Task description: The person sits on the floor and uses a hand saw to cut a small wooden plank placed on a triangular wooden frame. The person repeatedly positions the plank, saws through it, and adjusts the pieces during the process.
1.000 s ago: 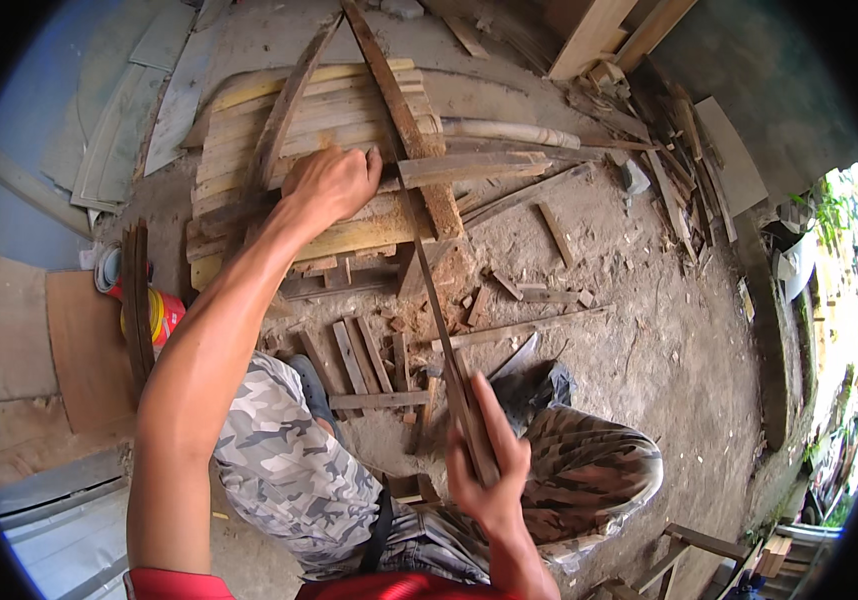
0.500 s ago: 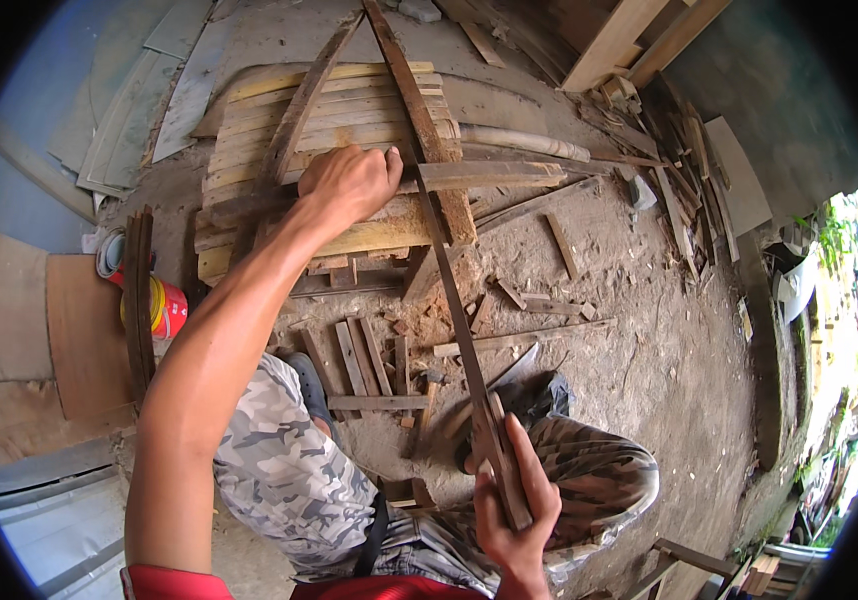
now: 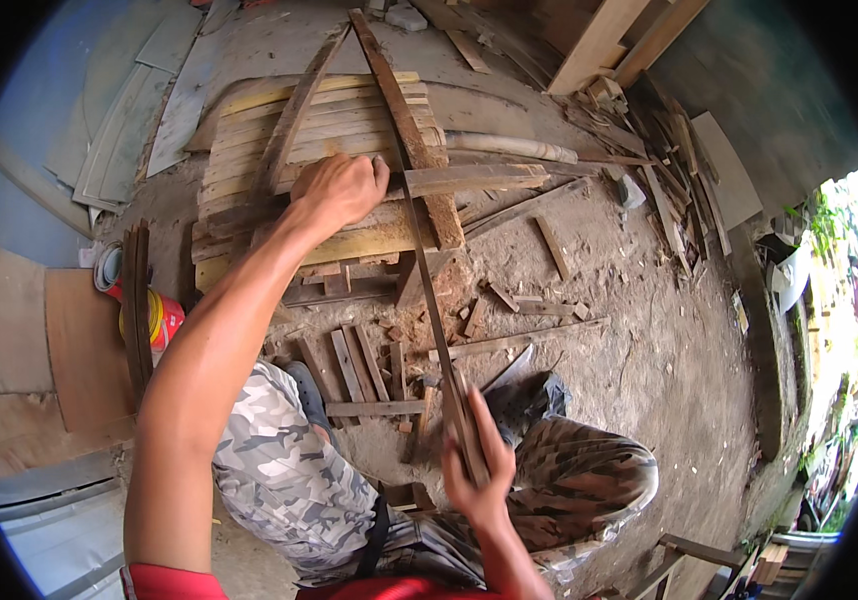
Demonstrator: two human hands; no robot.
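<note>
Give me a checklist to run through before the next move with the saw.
1. Right hand closed on the saw handle: ok.
2. Left hand set on the wooden bar: ok.
3. Saw blade lying across the bar: ok.
4. Left thumb well clear of the blade: not ok, I'd say; it sits close beside it.
5. Depth of any cut: cannot tell; too small to see.
6. Ground near the feet free of wood pieces: not ok; several lie there.
</note>
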